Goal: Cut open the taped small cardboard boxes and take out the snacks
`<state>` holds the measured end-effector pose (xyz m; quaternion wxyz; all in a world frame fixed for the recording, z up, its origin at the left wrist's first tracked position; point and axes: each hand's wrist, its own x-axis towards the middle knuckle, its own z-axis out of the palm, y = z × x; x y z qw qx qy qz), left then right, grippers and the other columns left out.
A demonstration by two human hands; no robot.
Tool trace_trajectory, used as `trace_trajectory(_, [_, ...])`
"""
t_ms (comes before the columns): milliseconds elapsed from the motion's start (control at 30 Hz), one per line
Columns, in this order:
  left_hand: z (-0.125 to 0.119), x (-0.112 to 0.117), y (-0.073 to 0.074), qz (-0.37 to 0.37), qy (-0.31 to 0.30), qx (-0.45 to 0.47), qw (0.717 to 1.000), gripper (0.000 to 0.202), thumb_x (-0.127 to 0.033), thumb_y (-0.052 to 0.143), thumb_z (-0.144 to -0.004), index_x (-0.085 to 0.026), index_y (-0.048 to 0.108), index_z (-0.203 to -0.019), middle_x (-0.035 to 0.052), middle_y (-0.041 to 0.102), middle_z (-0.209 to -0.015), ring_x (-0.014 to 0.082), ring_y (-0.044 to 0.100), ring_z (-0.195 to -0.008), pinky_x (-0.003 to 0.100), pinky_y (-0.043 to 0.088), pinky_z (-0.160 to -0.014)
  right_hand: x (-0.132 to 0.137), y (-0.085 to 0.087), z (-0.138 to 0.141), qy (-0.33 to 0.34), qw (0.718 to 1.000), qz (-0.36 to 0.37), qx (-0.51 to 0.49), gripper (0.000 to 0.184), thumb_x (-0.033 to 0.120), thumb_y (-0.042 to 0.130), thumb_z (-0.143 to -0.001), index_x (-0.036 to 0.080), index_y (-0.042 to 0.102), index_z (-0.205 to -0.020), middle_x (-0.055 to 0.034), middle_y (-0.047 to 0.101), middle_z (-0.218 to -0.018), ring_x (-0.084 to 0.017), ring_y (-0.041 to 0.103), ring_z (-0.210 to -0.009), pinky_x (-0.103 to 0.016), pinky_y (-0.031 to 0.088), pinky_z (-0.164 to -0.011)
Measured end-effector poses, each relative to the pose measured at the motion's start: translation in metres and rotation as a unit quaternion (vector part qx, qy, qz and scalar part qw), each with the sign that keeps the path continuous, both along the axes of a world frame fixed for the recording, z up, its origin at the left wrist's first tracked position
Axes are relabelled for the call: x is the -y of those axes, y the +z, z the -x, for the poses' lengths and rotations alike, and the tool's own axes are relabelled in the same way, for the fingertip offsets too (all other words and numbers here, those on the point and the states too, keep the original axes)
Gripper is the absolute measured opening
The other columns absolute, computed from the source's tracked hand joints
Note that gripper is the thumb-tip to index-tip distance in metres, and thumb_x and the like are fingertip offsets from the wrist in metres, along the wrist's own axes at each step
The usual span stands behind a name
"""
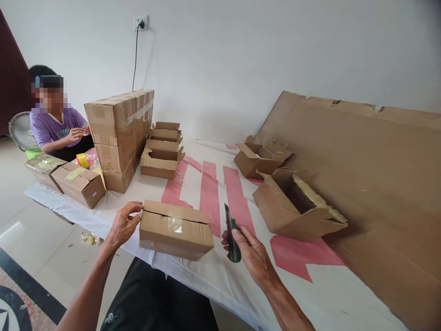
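A closed cardboard box (155,230) lies in front of me near the table edge, a short strip of clear tape (175,224) across its top seam. The fingers and thumb of my left hand (123,224) are bent against the box's left end, gripping it at the upper corner. To the right of the box, my right hand (250,250) is wrapped round the green handle of a utility knife (234,241). Its dark blade points up and away from me, apart from the box.
Taped boxes (117,138) are stacked at the left, with more boxes (78,183) beside them and yellow tape (82,160). Open boxes stand behind (158,164) and right (285,207). A large cardboard sheet (372,184) leans on the wall. Another person (60,124) sits far left.
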<state>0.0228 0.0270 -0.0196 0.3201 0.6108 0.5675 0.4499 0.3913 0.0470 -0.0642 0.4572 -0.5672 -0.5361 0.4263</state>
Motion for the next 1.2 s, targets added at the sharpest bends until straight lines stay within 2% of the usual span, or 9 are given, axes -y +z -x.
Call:
trace_trajectory(133, [0.006, -0.005, 0.002, 0.025, -0.061, 0.046, 0.997, 0.028, -0.041, 0.066, -0.088, -0.022, 0.077, -0.105, 0.0107, 0.071, -0.135, 0.0281, 0.070, -0.119, 0.037, 0.058, -0.093, -0.001, 0.029, 0.021, 0.067, 0.998, -0.003, 0.004, 0.057, 0.079, 0.056, -0.088, 0.024, 0.061, -0.099, -0.0047, 0.066, -0.084, -0.018, 0.061, -0.064, -0.031, 0.052, -0.056])
trace_trajectory(267, [0.012, -0.008, 0.001, 0.047, -0.077, 0.050, 0.995, 0.034, -0.046, 0.070, -0.086, -0.022, 0.079, -0.108, 0.0124, 0.065, -0.146, 0.0328, 0.062, -0.134, 0.040, 0.057, -0.100, -0.007, 0.063, 0.032, 0.140, 0.988, -0.022, 0.064, 0.056, 0.072, 0.055, -0.092, 0.021, 0.062, -0.114, -0.0017, 0.061, -0.081, -0.016, 0.052, -0.063, -0.029, 0.045, -0.055])
trace_trajectory(367, [0.012, -0.009, -0.001, 0.051, -0.078, 0.056, 0.994, 0.034, -0.046, 0.071, -0.085, -0.023, 0.078, -0.109, 0.0115, 0.062, -0.149, 0.0337, 0.058, -0.138, 0.042, 0.055, -0.104, -0.013, 0.094, 0.038, 0.235, 0.963, -0.018, 0.127, 0.047, 0.062, 0.056, -0.096, 0.020, 0.066, -0.115, -0.0034, 0.064, -0.089, -0.016, 0.052, -0.069, -0.028, 0.043, -0.060])
trace_trajectory(500, [0.009, -0.012, -0.005, 0.031, -0.087, 0.107, 0.990, 0.033, -0.050, 0.071, -0.088, -0.021, 0.077, -0.102, 0.0115, 0.069, -0.141, 0.0323, 0.067, -0.125, 0.048, 0.051, -0.110, -0.022, 0.125, 0.051, 0.329, 0.925, -0.020, 0.191, 0.039, 0.053, 0.052, -0.100, 0.021, 0.072, -0.112, -0.0029, 0.066, -0.089, -0.016, 0.053, -0.072, -0.029, 0.043, -0.065])
trace_trajectory(667, [0.005, -0.015, -0.003, 0.024, -0.078, 0.093, 0.992, 0.032, -0.050, 0.073, -0.086, -0.021, 0.077, -0.098, 0.0109, 0.071, -0.139, 0.0320, 0.066, -0.126, 0.047, 0.049, -0.113, -0.032, 0.138, 0.064, 0.378, 0.888, -0.046, 0.259, 0.040, 0.048, 0.046, -0.104, 0.020, 0.073, -0.094, -0.0018, 0.066, -0.084, -0.016, 0.052, -0.072, -0.030, 0.039, -0.065])
trace_trajectory(800, [0.001, -0.013, 0.000, 0.025, -0.077, 0.102, 0.991, 0.028, -0.047, 0.071, -0.086, -0.022, 0.077, -0.096, 0.0101, 0.070, -0.141, 0.0316, 0.066, -0.128, 0.046, 0.049, -0.113, -0.034, 0.145, 0.069, 0.386, 0.869, -0.052, 0.305, 0.038, 0.044, 0.046, -0.104, 0.022, 0.075, -0.097, -0.0019, 0.069, -0.085, -0.017, 0.055, -0.074, -0.031, 0.037, -0.067])
trace_trajectory(967, [-0.001, -0.010, -0.003, 0.036, -0.080, 0.118, 0.989, 0.035, -0.053, 0.072, -0.086, -0.020, 0.077, -0.099, 0.0117, 0.064, -0.148, 0.0322, 0.063, -0.132, 0.042, 0.052, -0.108, -0.034, 0.159, 0.074, 0.384, 0.846, -0.053, 0.366, 0.041, 0.042, 0.043, -0.104, 0.022, 0.059, -0.072, 0.0010, 0.059, -0.073, -0.016, 0.048, -0.068, -0.031, 0.031, -0.064])
trace_trajectory(1200, [0.000, -0.012, -0.010, 0.056, -0.077, 0.120, 0.988, 0.042, -0.056, 0.078, -0.082, -0.019, 0.075, -0.101, 0.0137, 0.063, -0.147, 0.0334, 0.060, -0.134, 0.038, 0.059, -0.096, -0.038, 0.170, 0.081, 0.386, 0.825, -0.032, 0.412, 0.039, 0.042, 0.045, -0.099, 0.022, 0.051, -0.066, 0.0009, 0.053, -0.067, -0.015, 0.043, -0.062, -0.032, 0.028, -0.061])
